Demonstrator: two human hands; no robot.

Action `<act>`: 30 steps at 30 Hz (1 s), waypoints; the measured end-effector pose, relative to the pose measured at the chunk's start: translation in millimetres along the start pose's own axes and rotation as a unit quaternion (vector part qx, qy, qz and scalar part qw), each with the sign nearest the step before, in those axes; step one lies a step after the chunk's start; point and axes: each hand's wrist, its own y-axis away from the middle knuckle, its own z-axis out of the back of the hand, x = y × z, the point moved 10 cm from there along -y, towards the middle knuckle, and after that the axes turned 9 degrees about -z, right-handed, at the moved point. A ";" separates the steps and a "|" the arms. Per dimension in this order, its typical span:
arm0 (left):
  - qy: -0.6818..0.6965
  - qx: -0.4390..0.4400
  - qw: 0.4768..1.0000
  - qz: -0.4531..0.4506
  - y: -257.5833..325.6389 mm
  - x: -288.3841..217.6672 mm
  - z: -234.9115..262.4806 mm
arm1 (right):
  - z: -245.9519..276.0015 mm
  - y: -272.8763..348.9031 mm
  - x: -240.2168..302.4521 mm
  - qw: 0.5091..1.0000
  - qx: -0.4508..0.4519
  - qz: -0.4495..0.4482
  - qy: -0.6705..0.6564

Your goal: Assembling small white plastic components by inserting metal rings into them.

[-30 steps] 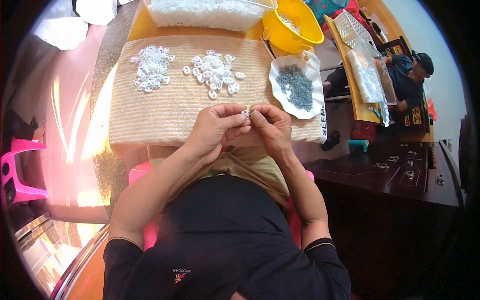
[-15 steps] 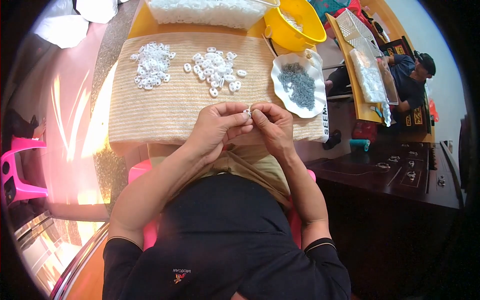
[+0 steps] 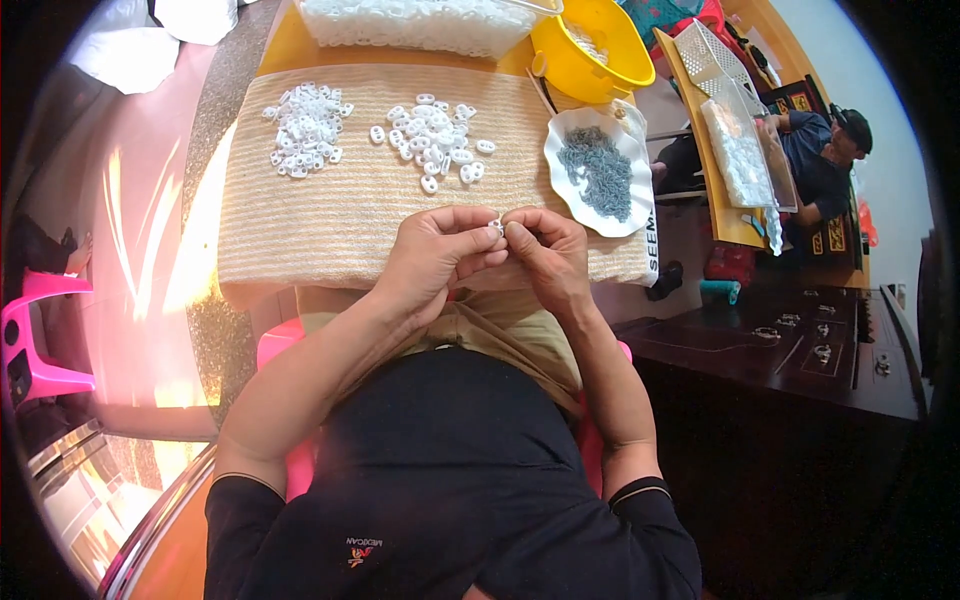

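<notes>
Close to the table's near edge, my left hand [image 3: 437, 254] and my right hand [image 3: 547, 257] meet fingertip to fingertip. Thumb and index finger of the left are pinched on a small white plastic piece [image 3: 496, 226]. The right thumb and index finger press together against its other side; whatever else they hold is hidden. Beyond my hands lies a loose pile of white oval pieces [image 3: 432, 136] with two holes each. To its left is a pile of smaller white plastic pieces [image 3: 307, 130]. A white wavy-rimmed dish [image 3: 562, 188] on the right holds many tiny grey pieces [image 3: 597, 172], perhaps springs.
A striped beige cloth [image 3: 300, 225] covers the table. At the back stand a clear bin [image 3: 420, 30] full of white pieces and a yellow basin [image 3: 590, 55]. Another person [image 3: 815, 150] sits at a table on the right. A dark cabinet [image 3: 740, 340] stands nearer.
</notes>
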 end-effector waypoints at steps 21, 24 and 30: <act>-0.014 0.016 1.000 -0.013 -0.5 1.3 -0.9 | 0.6 -2.5 -6.3 0.998 0.035 -0.047 0.024; -0.007 0.010 1.000 -0.015 -1.0 0.7 -1.1 | -0.6 -2.3 -4.0 0.998 0.036 -0.042 0.028; 0.002 0.016 1.000 -0.021 -1.9 -0.3 -0.3 | -3.4 -1.6 0.7 0.997 0.042 -0.021 0.054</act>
